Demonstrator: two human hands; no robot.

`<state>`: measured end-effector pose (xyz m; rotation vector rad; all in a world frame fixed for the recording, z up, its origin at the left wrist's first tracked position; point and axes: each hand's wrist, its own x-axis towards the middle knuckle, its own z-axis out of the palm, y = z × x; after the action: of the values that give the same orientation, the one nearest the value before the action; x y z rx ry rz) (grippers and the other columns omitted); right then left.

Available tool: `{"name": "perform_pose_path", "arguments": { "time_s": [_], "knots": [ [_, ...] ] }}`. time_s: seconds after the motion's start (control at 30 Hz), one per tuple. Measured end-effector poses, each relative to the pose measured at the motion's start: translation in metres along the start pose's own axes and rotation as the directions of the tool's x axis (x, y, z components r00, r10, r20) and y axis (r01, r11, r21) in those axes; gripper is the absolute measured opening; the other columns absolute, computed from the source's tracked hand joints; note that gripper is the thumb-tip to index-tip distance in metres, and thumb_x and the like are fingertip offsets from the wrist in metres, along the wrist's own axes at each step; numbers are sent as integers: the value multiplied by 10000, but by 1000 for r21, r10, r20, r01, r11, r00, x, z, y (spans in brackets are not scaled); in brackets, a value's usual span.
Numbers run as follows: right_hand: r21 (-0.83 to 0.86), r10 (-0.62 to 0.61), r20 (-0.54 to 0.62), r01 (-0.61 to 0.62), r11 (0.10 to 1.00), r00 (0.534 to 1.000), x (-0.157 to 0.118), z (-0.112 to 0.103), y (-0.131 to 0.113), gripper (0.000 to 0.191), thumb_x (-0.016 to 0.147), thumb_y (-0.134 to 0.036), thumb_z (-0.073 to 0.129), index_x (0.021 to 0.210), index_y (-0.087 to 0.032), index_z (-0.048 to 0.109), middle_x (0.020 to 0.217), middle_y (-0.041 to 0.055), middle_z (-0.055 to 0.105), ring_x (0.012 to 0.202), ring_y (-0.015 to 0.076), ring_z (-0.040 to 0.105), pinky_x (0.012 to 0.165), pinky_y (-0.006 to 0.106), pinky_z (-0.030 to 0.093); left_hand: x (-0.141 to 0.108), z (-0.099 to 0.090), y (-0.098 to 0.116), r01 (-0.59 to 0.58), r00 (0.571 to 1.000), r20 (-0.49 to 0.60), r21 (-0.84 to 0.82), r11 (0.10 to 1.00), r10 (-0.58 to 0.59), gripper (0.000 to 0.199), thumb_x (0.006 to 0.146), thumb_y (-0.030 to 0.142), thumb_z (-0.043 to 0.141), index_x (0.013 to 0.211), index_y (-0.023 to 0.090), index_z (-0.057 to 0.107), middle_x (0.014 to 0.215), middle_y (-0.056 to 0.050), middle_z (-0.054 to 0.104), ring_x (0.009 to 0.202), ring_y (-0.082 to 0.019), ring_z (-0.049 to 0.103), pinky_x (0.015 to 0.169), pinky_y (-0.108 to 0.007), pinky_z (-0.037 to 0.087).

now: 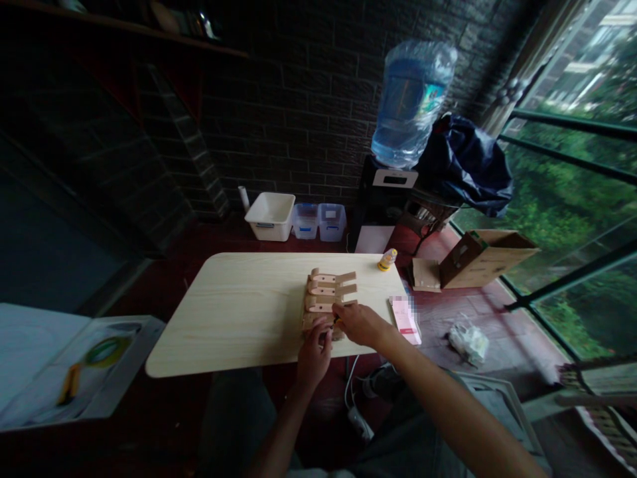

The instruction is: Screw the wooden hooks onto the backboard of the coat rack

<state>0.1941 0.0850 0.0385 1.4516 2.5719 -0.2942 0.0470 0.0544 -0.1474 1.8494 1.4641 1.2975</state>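
A wooden piece [322,291] with several parallel slats lies on the pale wooden table [233,299], right of its middle. At its near end is my left hand [314,352], fingers bent and touching the wood; whether they pinch anything is too small to tell. My right hand [359,324] is closed round a small yellow and black tool, whose tip points toward the left fingers. The tool is mostly hidden by the fingers.
A small yellow-capped bottle [387,259] stands at the table's back right corner. Pink papers [405,320] lie at the right edge. Beyond are plastic bins [271,216], a water dispenser [383,206] and a cardboard box [478,259]. An open white case [114,372] sits at the left.
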Motion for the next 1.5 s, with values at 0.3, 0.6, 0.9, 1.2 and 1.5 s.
{"name": "perform_pose_path", "arguments": {
  "time_s": [0.3, 0.6, 0.9, 1.2, 1.5],
  "knots": [
    [-11, -2, -46, 1, 1000, 999, -8, -6, -3, 297, 986, -236, 470, 1270, -147, 469, 1092, 165, 721, 1035, 278, 700, 808, 340, 555, 1, 2, 0, 6, 1000, -6, -38, 999, -6, 214, 981, 316, 483, 1130, 242, 618, 1344, -95, 598, 1123, -219, 644, 745, -341, 639],
    [-35, 62, -9, -63, 997, 998, -7, -2, -8, 251, 1018, -218, 423, 1260, -165, 458, 1111, 173, 709, 1042, 261, 706, 799, 326, 554, 0, 1, 2, -25, 999, -39, 0, 1000, 25, 203, 965, 300, 494, 1107, 244, 627, 1275, -93, 642, 1116, -229, 653, 809, -393, 631],
    [33, 67, -32, -66, 997, 997, -8, -2, -4, 335, 1016, -275, 433, 1331, -162, 438, 1158, 173, 706, 1059, 280, 699, 813, 350, 538, -2, 0, 5, -3, 999, -49, 5, 1000, 3, 212, 961, 298, 501, 1124, 244, 625, 1256, -105, 651, 1114, -238, 656, 791, -401, 637],
    [21, 64, -20, -64, 998, 998, -2, -3, -7, 246, 1038, -259, 389, 1232, -153, 496, 1089, 176, 724, 1045, 273, 706, 814, 327, 532, -2, 2, 0, -3, 999, -43, -29, 1000, 2, 211, 975, 294, 486, 1126, 244, 626, 1292, -104, 629, 1097, -226, 660, 687, -330, 640],
    [84, 60, -24, -57, 995, 998, -8, -6, -4, 322, 1005, -282, 477, 1316, -200, 455, 1146, 155, 713, 1076, 268, 690, 830, 337, 520, -2, 2, 1, -19, 997, -68, 28, 999, 20, 203, 975, 309, 500, 1120, 258, 633, 1268, -89, 646, 1072, -222, 673, 738, -362, 643]
  ]
}}
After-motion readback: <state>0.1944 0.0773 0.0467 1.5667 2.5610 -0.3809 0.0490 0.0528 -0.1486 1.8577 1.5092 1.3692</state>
